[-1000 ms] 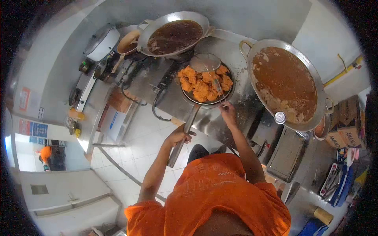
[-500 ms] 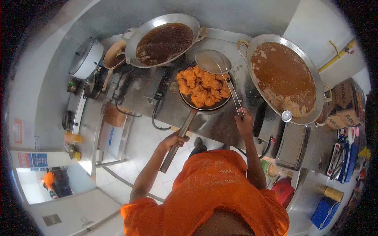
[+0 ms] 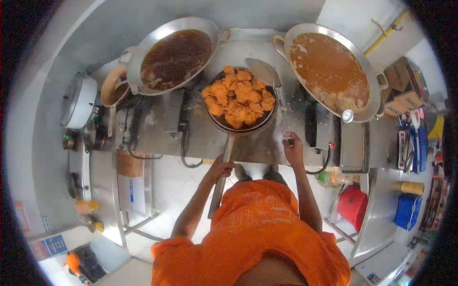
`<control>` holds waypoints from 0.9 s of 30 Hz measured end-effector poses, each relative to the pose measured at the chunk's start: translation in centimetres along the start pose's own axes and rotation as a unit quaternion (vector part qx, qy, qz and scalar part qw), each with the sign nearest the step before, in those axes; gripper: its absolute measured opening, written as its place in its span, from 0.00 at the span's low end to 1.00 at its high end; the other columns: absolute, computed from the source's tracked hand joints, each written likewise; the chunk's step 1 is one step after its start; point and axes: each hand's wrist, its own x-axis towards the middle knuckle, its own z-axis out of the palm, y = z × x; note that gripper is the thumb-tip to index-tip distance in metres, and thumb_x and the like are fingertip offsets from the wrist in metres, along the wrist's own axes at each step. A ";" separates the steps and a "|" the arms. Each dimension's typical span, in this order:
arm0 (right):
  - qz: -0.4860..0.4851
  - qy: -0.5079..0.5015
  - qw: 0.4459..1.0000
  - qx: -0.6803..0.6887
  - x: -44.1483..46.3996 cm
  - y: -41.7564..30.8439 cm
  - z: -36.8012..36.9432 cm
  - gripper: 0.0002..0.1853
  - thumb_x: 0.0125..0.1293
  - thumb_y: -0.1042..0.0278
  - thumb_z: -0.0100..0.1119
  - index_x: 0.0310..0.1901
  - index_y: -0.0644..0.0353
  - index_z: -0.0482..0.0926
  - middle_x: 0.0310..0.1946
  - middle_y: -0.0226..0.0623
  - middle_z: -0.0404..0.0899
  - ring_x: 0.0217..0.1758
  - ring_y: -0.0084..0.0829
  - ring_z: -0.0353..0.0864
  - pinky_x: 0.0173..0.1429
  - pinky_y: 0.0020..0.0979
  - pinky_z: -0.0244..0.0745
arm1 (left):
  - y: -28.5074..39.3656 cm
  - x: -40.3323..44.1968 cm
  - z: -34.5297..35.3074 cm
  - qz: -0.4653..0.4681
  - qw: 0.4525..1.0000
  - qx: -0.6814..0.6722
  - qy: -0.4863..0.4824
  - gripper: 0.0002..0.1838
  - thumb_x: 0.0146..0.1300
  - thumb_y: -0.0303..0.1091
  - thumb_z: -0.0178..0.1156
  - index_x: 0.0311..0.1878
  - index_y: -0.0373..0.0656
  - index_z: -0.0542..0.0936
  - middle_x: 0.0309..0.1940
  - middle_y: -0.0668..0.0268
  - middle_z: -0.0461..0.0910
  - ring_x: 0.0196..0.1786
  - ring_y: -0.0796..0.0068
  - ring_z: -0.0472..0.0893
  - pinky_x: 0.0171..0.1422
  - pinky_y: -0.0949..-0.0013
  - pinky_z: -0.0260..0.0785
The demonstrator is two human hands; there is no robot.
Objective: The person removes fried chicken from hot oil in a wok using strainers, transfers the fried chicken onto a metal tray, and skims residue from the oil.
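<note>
My left hand is closed around the long handle of a dark round pan. Golden-brown fried chicken pieces are heaped in this pan, over the steel counter. A wire-mesh strainer tilts at the pan's far right edge, partly behind the chicken. Its thin handle comes down along the pan's right side to my right hand, whose fingers are closed on the end. Whether the strainer touches the chicken, I cannot tell.
Large two-handled woks of brown oil stand at the back left and the right. A round dial thermometer sits at the right wok's rim. Left are a small pan and a white pot. A cardboard box stands far right.
The strainer has swung from above the chicken to the pan's far right edge, now seen more edge-on. My left hand stays on the pan handle. The camera view has turned and shifted.
</note>
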 end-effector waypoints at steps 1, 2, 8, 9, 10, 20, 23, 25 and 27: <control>-0.031 0.015 0.999 0.004 -0.4 -0.3 0.5 0.07 0.61 0.78 0.56 0.41 0.62 0.76 0.26 0.30 0.73 0.25 0.19 0.67 0.32 0.26 0.65 | -0.2 -0.2 0.1 0.012 1.000 -0.009 0.001 0.20 0.55 0.22 0.65 0.47 0.43 0.68 0.24 0.68 0.70 0.16 0.84 0.65 0.15 0.78 0.55; -0.063 0.031 0.998 0.009 -0.8 -0.8 1.0 0.06 0.62 0.77 0.56 0.41 0.62 0.76 0.26 0.31 0.73 0.25 0.19 0.67 0.32 0.26 0.65 | -0.3 -0.5 0.1 0.024 1.000 -0.015 0.002 0.20 0.54 0.20 0.65 0.47 0.43 0.67 0.24 0.69 0.69 0.16 0.85 0.65 0.15 0.78 0.54; 0.012 0.038 0.999 -0.008 -2.6 -2.0 2.0 0.08 0.70 0.72 0.49 0.43 0.64 0.78 0.18 0.35 0.71 0.21 0.25 0.65 0.29 0.32 0.63 | -1.4 0.1 -1.8 0.034 0.997 -0.056 -0.036 0.21 0.53 0.17 0.62 0.47 0.43 0.67 0.23 0.70 0.68 0.16 0.85 0.64 0.16 0.79 0.57; 0.051 0.027 0.998 -0.003 -2.9 -2.3 2.0 0.09 0.71 0.72 0.48 0.43 0.64 0.78 0.17 0.35 0.70 0.20 0.26 0.65 0.28 0.33 0.62 | -1.1 -0.2 -1.7 0.041 0.998 -0.030 -0.037 0.20 0.54 0.18 0.62 0.47 0.43 0.67 0.23 0.70 0.69 0.16 0.85 0.64 0.16 0.79 0.57; 0.026 0.047 0.999 -0.004 -3.0 -2.2 2.1 0.09 0.71 0.71 0.48 0.43 0.64 0.78 0.16 0.34 0.69 0.20 0.26 0.65 0.28 0.33 0.63 | -0.9 -0.4 -1.6 0.049 0.998 -0.005 -0.036 0.19 0.54 0.19 0.62 0.47 0.43 0.67 0.23 0.70 0.69 0.16 0.85 0.64 0.16 0.79 0.57; 0.008 0.047 0.999 0.019 -4.5 -1.1 3.4 0.12 0.71 0.69 0.46 0.46 0.64 0.79 0.16 0.34 0.68 0.19 0.27 0.66 0.28 0.32 0.65 | 0.4 -2.7 -2.1 0.054 0.998 -0.006 -0.032 0.21 0.55 0.20 0.64 0.49 0.43 0.67 0.23 0.72 0.69 0.17 0.85 0.66 0.16 0.79 0.58; 0.017 0.031 0.999 0.023 -4.8 -0.8 3.5 0.13 0.72 0.68 0.46 0.48 0.63 0.78 0.17 0.32 0.69 0.18 0.25 0.65 0.27 0.31 0.64 | 0.0 -2.7 -2.6 0.052 0.997 0.001 -0.055 0.20 0.55 0.20 0.64 0.48 0.44 0.67 0.23 0.72 0.69 0.16 0.86 0.65 0.15 0.79 0.57; 0.060 -0.003 0.996 0.061 -5.2 -1.7 3.2 0.13 0.72 0.67 0.46 0.50 0.63 0.78 0.18 0.30 0.69 0.18 0.24 0.64 0.25 0.30 0.63 | 0.0 -3.2 -2.2 0.046 0.998 -0.001 -0.050 0.19 0.56 0.21 0.64 0.47 0.44 0.67 0.23 0.71 0.69 0.16 0.86 0.65 0.15 0.79 0.57; 0.136 -0.055 0.981 0.131 -5.8 -4.1 2.0 0.14 0.71 0.67 0.47 0.51 0.62 0.77 0.18 0.28 0.69 0.18 0.24 0.64 0.22 0.30 0.61 | 0.3 -3.9 -1.3 0.042 0.999 0.004 -0.028 0.18 0.57 0.22 0.63 0.47 0.43 0.67 0.23 0.71 0.70 0.16 0.86 0.65 0.16 0.80 0.57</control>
